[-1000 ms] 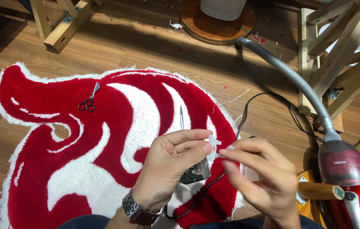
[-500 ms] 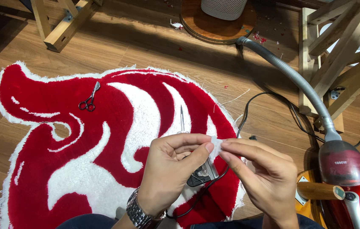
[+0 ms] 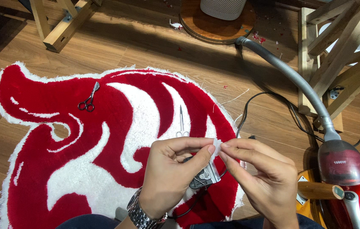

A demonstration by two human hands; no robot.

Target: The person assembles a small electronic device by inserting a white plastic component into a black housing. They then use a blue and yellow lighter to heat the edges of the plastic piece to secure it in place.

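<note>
Pinching a small white scrap (image 3: 217,146) between the fingertips of both hands is the work here, and the scrap sits in the air just above an electric clipper (image 3: 205,176) that lies on the rug below. The left hand (image 3: 173,174) closes thumb and forefinger on the scrap's left edge; the right hand (image 3: 260,178) closes on its right edge, so the two hands meet almost tip to tip. What the scrap is made of cannot be told; it looks thin and pale.

To handle it well, I judge a light grip near the very tips is best, with the wrists kept steady and the piece held over the rug, so a dropped bit lands where it can be found, though white on white pile would hide it.

The red and white tufted rug (image 3: 103,140) spreads over the wooden floor (image 3: 154,46). On it lie small red-handled scissors (image 3: 88,98) well to the left and slim silver scissors (image 3: 181,123) just beyond the hands. A red vacuum cleaner (image 3: 349,178) stands at the right, its grey hose (image 3: 290,76) running up past wooden frames (image 3: 336,46).
</note>
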